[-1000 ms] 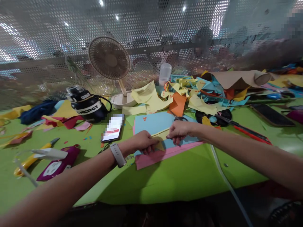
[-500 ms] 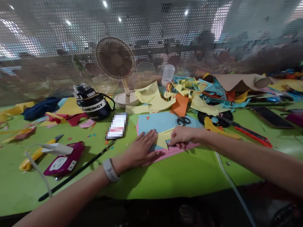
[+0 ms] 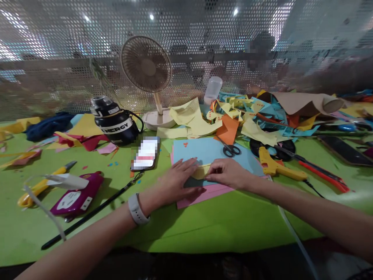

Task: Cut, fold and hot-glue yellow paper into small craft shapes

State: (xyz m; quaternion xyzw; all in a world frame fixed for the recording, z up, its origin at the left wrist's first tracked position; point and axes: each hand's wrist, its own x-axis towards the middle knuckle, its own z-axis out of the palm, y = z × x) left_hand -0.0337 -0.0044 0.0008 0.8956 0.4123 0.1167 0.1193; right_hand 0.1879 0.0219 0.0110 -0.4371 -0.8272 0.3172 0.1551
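My left hand (image 3: pixel 181 181) lies flat with its fingers stretched out, pressing at the left side of a small piece of yellow paper (image 3: pixel 201 172). The fingertips of my right hand (image 3: pixel 229 173) pinch the right end of that yellow paper, which looks folded over. It rests on a light blue sheet (image 3: pixel 201 149), with pink sheets (image 3: pixel 189 200) showing underneath. Black-handled scissors (image 3: pixel 231 151) lie on the blue sheet beyond my right hand. Small orange cut-outs (image 3: pixel 185 144) sit near the sheet's far left corner. My fingers partly hide the yellow paper.
Right of the sheets are a yellow glue gun (image 3: pixel 274 165) and a red-handled tool (image 3: pixel 323 175). Paper scraps (image 3: pixel 247 111) pile up behind. To the left are a phone (image 3: pixel 145 153), a black bottle (image 3: pixel 116 122), a fan (image 3: pixel 147 64) and a purple power strip (image 3: pixel 77 196).
The yellow paper's notched near edge no longer shows; it now looks folded and smaller. My right hand has gone from pressing with curled fingers to pinching its end. The view has shifted slightly.
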